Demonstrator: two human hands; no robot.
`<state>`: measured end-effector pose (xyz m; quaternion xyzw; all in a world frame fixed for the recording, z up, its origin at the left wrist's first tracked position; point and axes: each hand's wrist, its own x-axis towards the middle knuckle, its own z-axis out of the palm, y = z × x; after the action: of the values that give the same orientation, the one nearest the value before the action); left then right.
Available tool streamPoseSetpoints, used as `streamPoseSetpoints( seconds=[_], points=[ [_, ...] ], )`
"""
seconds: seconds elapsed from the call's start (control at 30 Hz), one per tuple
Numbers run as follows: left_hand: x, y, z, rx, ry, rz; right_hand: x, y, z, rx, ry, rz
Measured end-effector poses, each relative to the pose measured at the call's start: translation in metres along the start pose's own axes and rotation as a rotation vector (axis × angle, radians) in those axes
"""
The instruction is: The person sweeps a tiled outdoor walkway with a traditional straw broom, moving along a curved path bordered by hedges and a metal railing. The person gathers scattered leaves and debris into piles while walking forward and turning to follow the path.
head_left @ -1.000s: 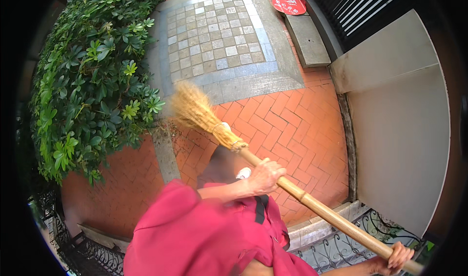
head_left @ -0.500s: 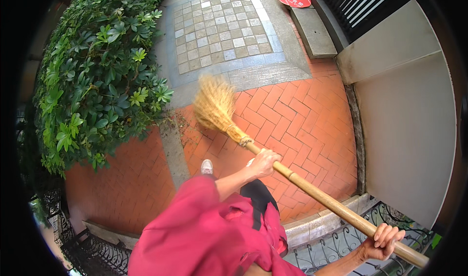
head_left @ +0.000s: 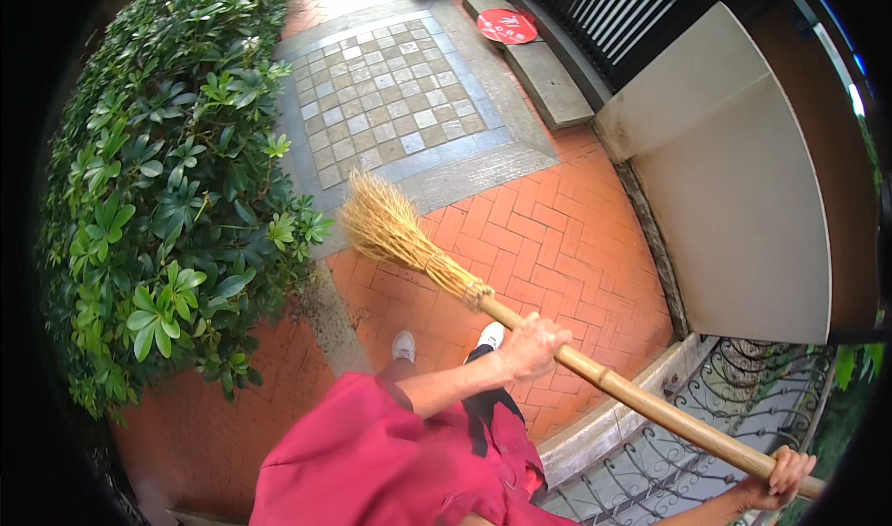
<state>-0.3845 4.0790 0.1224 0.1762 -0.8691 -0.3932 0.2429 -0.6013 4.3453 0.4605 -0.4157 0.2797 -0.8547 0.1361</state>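
Observation:
A long-handled broom (head_left: 395, 229) slants across the view, its straw bristles at the left and its bamboo handle running down to the lower right. My left hand (head_left: 537, 348) is closed round the handle just behind the bound neck of the bristles. Far down the handle, near the lower right rim, my right hand (head_left: 785, 478) grips it too. The bristles lie over the brick paving (head_left: 557, 238) and the edge of the stone panel, close to the hedge; whether they touch the ground I cannot tell.
A leafy green hedge (head_left: 158, 210) borders the left. Ahead is a checkered stone panel (head_left: 390, 89). On the right stand a pale board (head_left: 743, 201), a stone bench (head_left: 548, 85) with a round red sign (head_left: 506, 26), and wrought-iron railing (head_left: 650, 470) at lower right.
The view has shifted, with the hedge filling more of it. The broom's bristles lie further left and lower in the picture, and both hands have moved right and down, still gripping the handle.

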Motion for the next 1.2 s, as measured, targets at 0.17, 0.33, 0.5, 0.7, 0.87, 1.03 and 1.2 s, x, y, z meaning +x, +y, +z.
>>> streamPoseSetpoints(
  seconds=[0.17,0.33,0.5,0.7,0.87,1.03,1.2],
  points=[
    [-0.028,-0.100,-0.029,-0.032,-0.002,-0.027,-0.079,0.077,0.055,-0.275,0.011,0.160],
    [-0.151,-0.083,0.004,-0.024,0.023,-0.184,-0.090,0.095,0.078,-0.097,-0.017,0.300],
    [-0.230,-0.014,0.035,-0.127,-0.047,-0.319,-0.116,0.043,0.037,0.012,0.108,0.441],
    [-0.263,0.105,0.062,-0.079,-0.302,-0.331,-0.209,-0.100,-0.032,0.034,0.380,0.229],
    [-0.265,0.153,0.115,0.002,-0.252,0.100,-0.292,-0.240,-0.016,0.029,0.219,-0.110],
    [-0.218,0.134,0.166,-0.030,-0.332,0.311,-0.364,-0.249,0.034,-0.187,0.270,-0.244],
    [-0.231,0.096,0.186,-0.142,-0.340,0.387,-0.386,-0.217,0.049,-0.324,0.314,-0.084]
  ],
)
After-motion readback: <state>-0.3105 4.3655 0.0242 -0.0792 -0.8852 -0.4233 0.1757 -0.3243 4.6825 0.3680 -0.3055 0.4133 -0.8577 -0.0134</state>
